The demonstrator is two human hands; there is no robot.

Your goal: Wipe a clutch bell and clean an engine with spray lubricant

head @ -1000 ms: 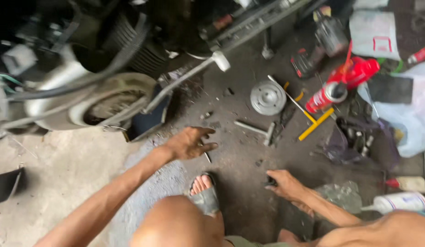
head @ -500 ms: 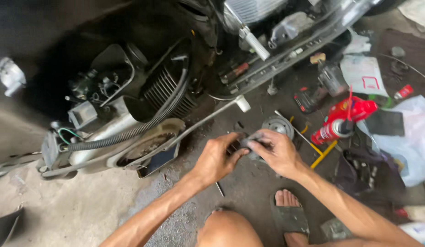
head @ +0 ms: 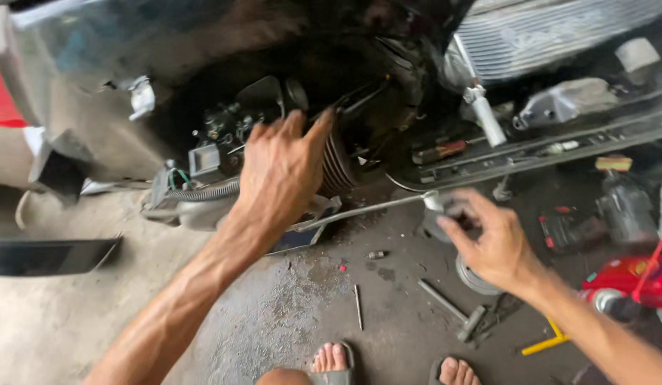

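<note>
Two bare hands work low beside the engine. Left hand reaches toward its ribbed cylinder, fingers spread, holding nothing. Right hand hovers above the round metal disc on the floor, fingers loosely curled; whether they pinch anything is unclear.

T-wrench on floor @ 5 o'clock, yellow tool beside; red spray can @ 4; loose nail center.

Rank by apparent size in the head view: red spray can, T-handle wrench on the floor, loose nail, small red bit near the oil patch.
1. red spray can, cropped at the frame edge
2. T-handle wrench; close to the can, so the order is unsure
3. loose nail
4. small red bit
</note>
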